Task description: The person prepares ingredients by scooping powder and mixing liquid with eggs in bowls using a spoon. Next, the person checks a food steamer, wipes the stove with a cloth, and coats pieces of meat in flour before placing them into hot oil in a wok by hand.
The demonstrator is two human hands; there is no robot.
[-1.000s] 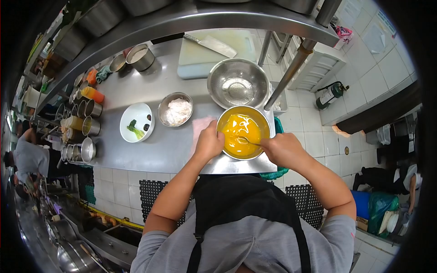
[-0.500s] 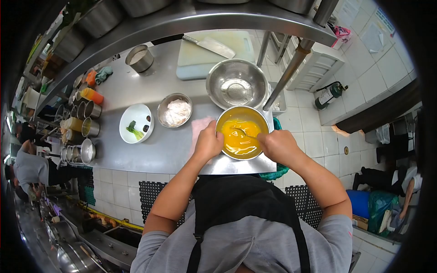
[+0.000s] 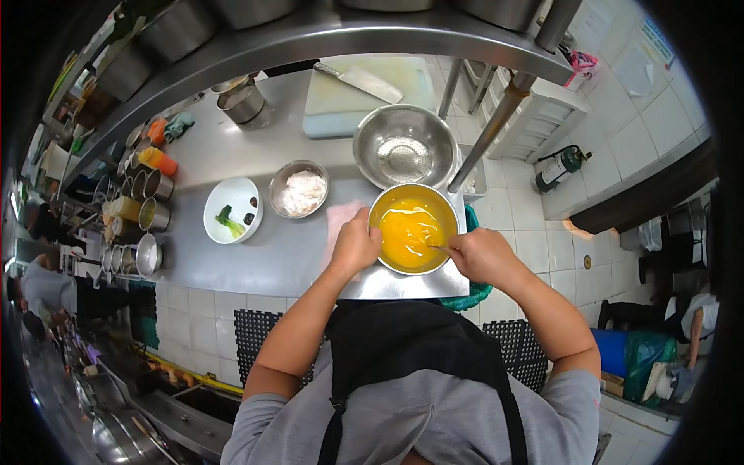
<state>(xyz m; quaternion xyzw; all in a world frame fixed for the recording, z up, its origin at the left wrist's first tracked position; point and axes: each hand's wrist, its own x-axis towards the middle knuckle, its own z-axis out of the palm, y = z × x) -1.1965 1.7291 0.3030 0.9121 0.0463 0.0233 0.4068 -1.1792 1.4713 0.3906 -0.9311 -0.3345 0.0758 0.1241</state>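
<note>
Yellow liquid that looks like beaten egg lies in a metal bowl at the table's front right corner. My left hand is closed on the left rim of this bowl. Over the opposite rim, my right hand grips the handle of a metal spoon, whose head is sunk in the liquid. A perforated metal bowl stands right behind. To the left are a small metal bowl of pale, floury-looking food and a white bowl with green vegetable pieces and dark pieces. A pink cloth lies beside my left hand.
A cleaver rests on stacked cutting boards at the back. Overhead runs a metal shelf with a post at right. Sauce bottles and metal containers crowd the left. People stand at both far sides.
My right hand has moved slightly right and toward me, and the spoon has swept from the liquid's middle to its right side. The left hand keeps its grip on the bowl.
</note>
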